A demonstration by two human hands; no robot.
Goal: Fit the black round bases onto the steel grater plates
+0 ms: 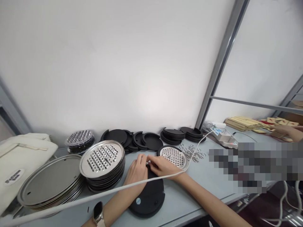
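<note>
In the head view, a black round plastic disc with a small pale sticker lies on the table in front of me. My left hand and my right hand meet at its far edge. Both have their fingers closed in a pinch there, almost touching each other. What they pinch is too small and too covered to make out. Just beyond my right hand lies a perforated metal grater plate in a black ring. Several small wire clips are scattered to its right.
Left stand stacked grater plates, stacked plain metal discs and a white bag. Black round parts line the wall. A white cable crosses over my forearms. A co-worker's hand is by wooden pieces at right.
</note>
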